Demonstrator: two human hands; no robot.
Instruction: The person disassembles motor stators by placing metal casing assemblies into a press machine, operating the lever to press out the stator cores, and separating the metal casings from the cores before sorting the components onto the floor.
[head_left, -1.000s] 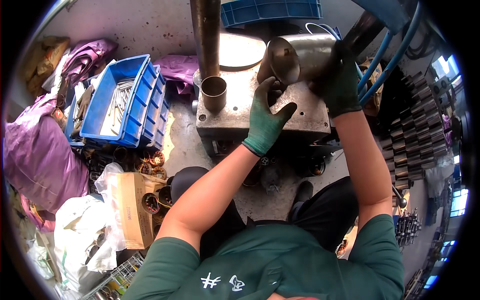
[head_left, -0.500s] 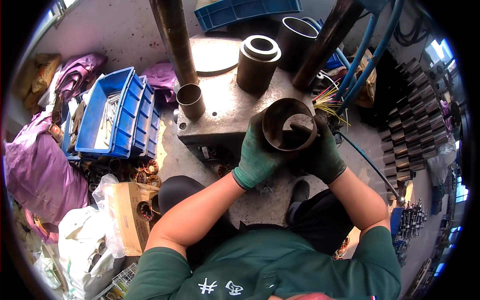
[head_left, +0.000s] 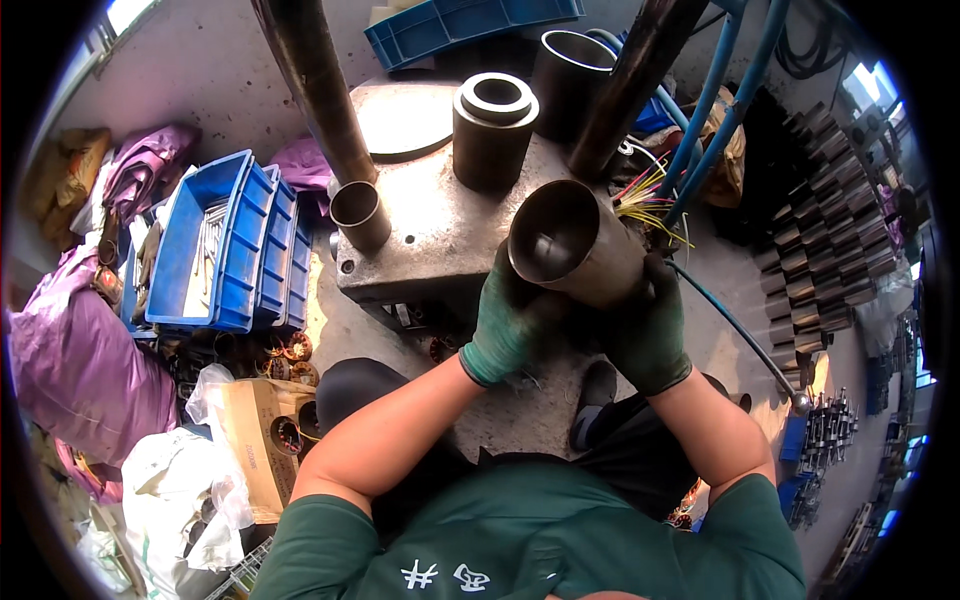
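Tilted hollow metal cylinder point(head_left: 615, 262), open-mouthed

A workshop for metal parts is recognised by a heavy steel machine bed point(head_left: 430, 210), from which thick columns point(head_left: 315, 90) are raised and on which a stepped cylinder point(head_left: 490, 152) is set. Dark metal tubes point(head_left: 825, 240) are stacked in rows at the right. Metal rods point(head_left: 208, 250) are kept in a blue plastic crate point(head_left: 232, 255), and wire-wound rings point(head_left: 287, 433) are left by a cardboard box point(head_left: 252, 430). Blue hoses point(head_left: 735, 110) and loose coloured wires point(head_left: 650, 205) are seen beside the bed. Purple sacking point(head_left: 90, 360) is heaped at the left. The wall point(head_left: 220, 80) is spotted with stains, and the left hand point(head_left: 505, 325) and right hand point(head_left: 645, 335) are covered by green work gloves point(head_left: 660, 365).
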